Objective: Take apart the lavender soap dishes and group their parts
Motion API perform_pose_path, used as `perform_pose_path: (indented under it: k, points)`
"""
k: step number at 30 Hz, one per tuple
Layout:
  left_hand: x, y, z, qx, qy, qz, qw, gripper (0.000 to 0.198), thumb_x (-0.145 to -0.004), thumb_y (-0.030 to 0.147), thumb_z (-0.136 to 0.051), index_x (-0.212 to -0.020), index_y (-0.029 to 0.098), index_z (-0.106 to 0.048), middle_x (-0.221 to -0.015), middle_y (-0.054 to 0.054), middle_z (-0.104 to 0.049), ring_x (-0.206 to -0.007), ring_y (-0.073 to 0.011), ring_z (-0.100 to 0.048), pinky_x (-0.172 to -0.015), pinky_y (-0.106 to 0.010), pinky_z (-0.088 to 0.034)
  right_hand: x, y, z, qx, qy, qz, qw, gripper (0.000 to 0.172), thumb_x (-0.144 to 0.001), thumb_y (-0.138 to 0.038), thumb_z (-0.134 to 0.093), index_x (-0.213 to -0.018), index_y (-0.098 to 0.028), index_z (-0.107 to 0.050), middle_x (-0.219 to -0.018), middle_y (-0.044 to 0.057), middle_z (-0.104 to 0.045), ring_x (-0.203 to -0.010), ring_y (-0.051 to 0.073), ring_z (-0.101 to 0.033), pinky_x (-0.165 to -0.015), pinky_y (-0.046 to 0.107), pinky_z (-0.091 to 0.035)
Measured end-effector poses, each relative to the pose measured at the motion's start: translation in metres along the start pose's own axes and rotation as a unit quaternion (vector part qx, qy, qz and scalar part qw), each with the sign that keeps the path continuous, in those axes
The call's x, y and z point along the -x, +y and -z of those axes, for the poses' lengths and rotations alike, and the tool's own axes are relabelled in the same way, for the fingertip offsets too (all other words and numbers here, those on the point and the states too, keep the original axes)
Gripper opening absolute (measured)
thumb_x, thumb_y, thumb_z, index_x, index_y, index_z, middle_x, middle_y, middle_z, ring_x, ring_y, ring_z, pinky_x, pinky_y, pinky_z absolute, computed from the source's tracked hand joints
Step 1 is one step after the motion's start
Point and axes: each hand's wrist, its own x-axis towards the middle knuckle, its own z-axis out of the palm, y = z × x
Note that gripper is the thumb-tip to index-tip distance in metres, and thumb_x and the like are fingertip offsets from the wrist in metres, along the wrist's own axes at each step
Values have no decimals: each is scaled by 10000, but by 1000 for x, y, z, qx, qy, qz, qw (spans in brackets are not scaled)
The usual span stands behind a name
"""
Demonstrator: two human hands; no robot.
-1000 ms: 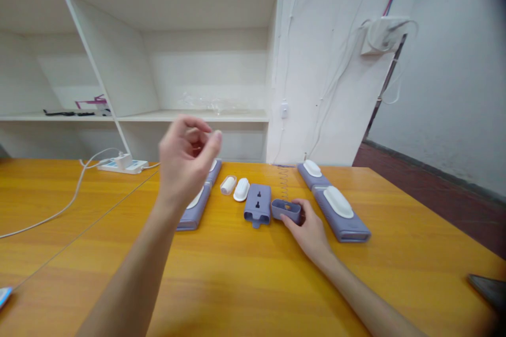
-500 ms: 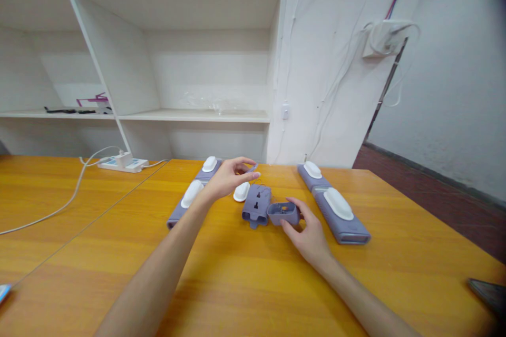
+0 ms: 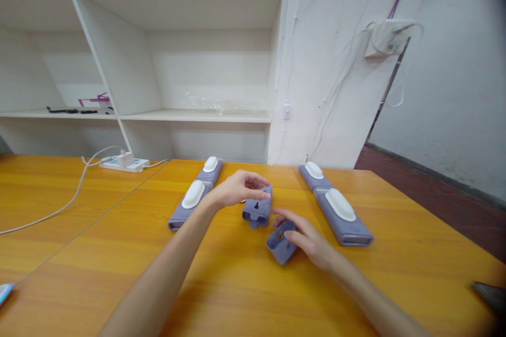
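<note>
Far end of slotted purple holder (image 3: 253,208) hidden behind your left hand (image 3: 242,188); finger closure unclear. Your right hand (image 3: 306,236) grips tilted purple cup (image 3: 282,250), thumb against it.

Left hand (image 3: 237,188), right hand (image 3: 309,241) and both slim forearms (image 3: 179,253) are bare

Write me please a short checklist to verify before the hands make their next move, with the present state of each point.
1. Left hand at the holder: ok, over its far end.
2. Right hand at the cup: ok, thumb over its side.
3. Firm grip by either hand: cannot tell, fingers partly hidden.
4. Cup upright: not ok, tilted.
5. Cup apart from holder: ok, table shows between.
6. Power strip away from both hands: ok.
</note>
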Motion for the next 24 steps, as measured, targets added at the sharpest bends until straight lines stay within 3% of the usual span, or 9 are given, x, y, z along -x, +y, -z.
perform_pose_path:
  k: [3, 7, 11, 14, 16, 18, 20, 22, 24]
  points:
    - [2, 8, -10, -39, -13, 0, 999, 435, -648, 388, -758, -1002, 150, -676, -908, -68, -686, -794, -169, -614, -693, -252, -470, -3, -18, 2, -109, -74, -42, 990, 405, -841, -415, -506, -1175, -196, -570, -980, 61, -668, -945, 239, -615, -853, 395, -478]
    - [1, 17, -21, -71, -42, -13, 997, 437, -638, 420, -757, -967, 142, -688, -816, -39, -666, -705, -143, -585, -612, -223, -439, -8, -30, -11, -229, -54, -104, 966, 414, -823, -518, -559, -1022, -157, -585, -752, 39, -659, -698, 183, -642, -687, 324, -523]
    - [1, 18, -25, -77, -42, -18, 996, 501, -738, 501, -647, -1095, 149, -645, -655, 9, -599, -567, -104, -512, -480, -190, -364, -10, -34, -19, -251, -33, -127, 959, 413, -832, -553, -532, -965, -165, -585, -531, -53, -527, -427, 94, -493, -459, 207, -429]
    - [-1, 13, -29, -57, -17, -9, 998, 510, -801, 559, -533, -1114, 166, -622, -574, 35, -548, -482, -88, -470, -428, -182, -339, -11, -38, -17, -141, -6, -84, 986, 344, -854, -492, -515, -987, -190, -611, -525, -59, -498, -431, 105, -476, -439, 206, -392]
    - [-3, 9, -33, -38, 4, 28, 999, 512, -794, 608, -498, -1017, 167, -634, -555, 37, -536, -423, -87, -457, -391, -188, -338, -10, -40, -13, 18, 43, -37, 998, 274, -871, -429, -502, -970, -210, -635, -547, -39, -526, -469, 125, -497, -461, 223, -376]
    - [-7, 6, -37, -16, 38, 83, 996, 483, -783, 620, -491, -895, 169, -622, -529, 43, -510, -376, -90, -443, -361, -198, -337, -8, -39, -10, 210, 98, 20, 973, 219, -877, -357, -495, -967, -233, -652, -630, 1, -594, -556, 160, -545, -525, 253, -386]
    - [-10, 4, -39, 1, 78, 133, 988, 431, -798, 588, -479, -840, 175, -598, -500, 51, -477, -359, -97, -437, -353, -204, -342, -6, -35, -8, 365, 129, 69, 920, 204, -875, -303, -486, -956, -245, -664, -723, 44, -641, -670, 207, -585, -606, 289, -402]
    - [-11, 0, -37, -22, 132, 162, 978, 392, -818, 549, -461, -837, 179, -590, -507, 42, -488, -386, -111, -467, -380, -217, -370, -5, -29, -5, 440, 141, 83, 883, 219, -877, -286, -473, -983, -248, -662, -797, 72, -661, -755, 243, -605, -646, 312, -412]
    - [-7, -9, -32, -114, 192, 159, 962, 361, -816, 523, -482, -828, 182, -598, -591, 1, -568, -497, -143, -554, -473, -244, -432, -6, -23, -2, 436, 159, 56, 884, 267, -879, -305, -476, -1096, -244, -621, -796, 66, -671, -744, 247, -619, -628, 316, -424]
